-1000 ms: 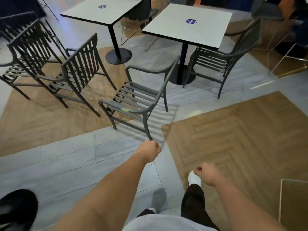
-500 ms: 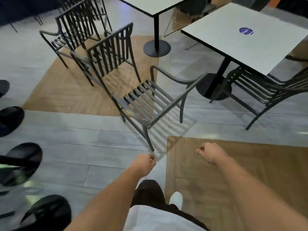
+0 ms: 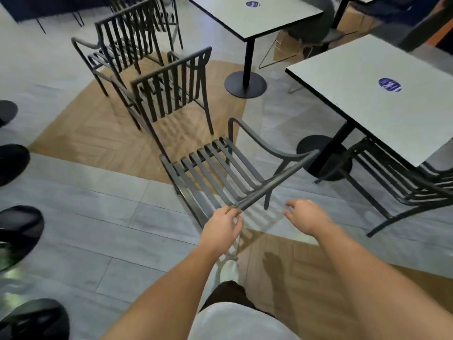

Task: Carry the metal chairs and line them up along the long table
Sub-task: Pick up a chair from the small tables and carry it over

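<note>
Pinching the chair's top rail is my left hand; my right hand hovers spread beside it. That chair stands at twelve o'clock, a table at two, more chairs at eleven.

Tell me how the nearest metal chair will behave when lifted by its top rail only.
Probably stiff: the nearest chair is welded bars. Likely tips forward, since the left hand meets only the rail's end. The right hand is off it.
</note>
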Available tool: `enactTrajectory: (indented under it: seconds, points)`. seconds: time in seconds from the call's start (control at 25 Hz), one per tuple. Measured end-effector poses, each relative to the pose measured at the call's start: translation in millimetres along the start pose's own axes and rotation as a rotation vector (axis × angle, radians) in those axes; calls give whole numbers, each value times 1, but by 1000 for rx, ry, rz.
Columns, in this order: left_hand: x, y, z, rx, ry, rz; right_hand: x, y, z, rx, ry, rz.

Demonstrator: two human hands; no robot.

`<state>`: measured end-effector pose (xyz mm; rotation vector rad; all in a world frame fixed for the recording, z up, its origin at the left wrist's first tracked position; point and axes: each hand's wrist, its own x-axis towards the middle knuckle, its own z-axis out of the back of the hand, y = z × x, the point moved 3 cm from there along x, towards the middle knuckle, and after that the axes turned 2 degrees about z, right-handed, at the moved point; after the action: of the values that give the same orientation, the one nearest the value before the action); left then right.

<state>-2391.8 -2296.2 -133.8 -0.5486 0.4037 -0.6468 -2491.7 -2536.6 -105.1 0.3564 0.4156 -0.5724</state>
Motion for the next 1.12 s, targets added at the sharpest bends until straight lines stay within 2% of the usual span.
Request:
enactTrajectory:
  seconds: [0.12,0.36,0.52,0.6,0.8,1.12]
  points:
    - [33,5,-6,42,107,39,38,2,24,-27,-65,62]
    - [64,2,-22,68,286,148,85,-12,40,-103,-22,113]
    - [90,-1,-41,104,365,387,128,-29,49,-154,15,227]
    - [98,-4,-48,118,353,504,147,-37,52,-236,30,300]
    - [103,-18,-59,290,211,734,189,-49,47,-454,123,511]
    - [109,-24,-64,364,202,821,229,-49,49,-639,294,685]
